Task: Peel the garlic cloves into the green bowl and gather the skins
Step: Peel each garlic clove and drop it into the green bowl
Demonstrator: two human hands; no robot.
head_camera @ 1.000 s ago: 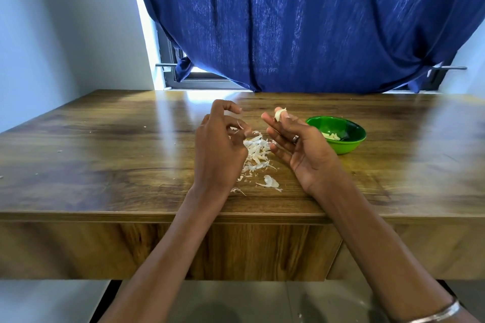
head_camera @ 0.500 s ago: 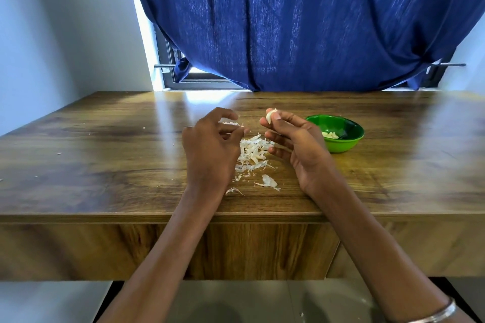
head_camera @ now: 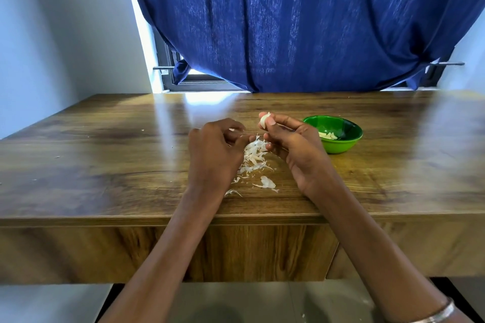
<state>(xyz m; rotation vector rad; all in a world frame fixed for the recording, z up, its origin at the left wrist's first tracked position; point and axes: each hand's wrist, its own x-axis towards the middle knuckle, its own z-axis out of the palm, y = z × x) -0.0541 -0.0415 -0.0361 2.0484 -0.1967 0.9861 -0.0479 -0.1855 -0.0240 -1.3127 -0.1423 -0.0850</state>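
Lowered since before: left hand (head_camera: 214,151) curled near skins (head_camera: 253,156), right hand (head_camera: 294,144) pinching garlic clove (head_camera: 264,120), green bowl (head_camera: 341,145) at three o'clock, peeling unfinished.

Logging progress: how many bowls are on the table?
1: the green bowl sits on the table just right of the right hand, peeled cloves inside.

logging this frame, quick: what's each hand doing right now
Left hand: fingers curled over the skins; cannot tell if it pinches one.
Right hand: pinches a garlic clove.
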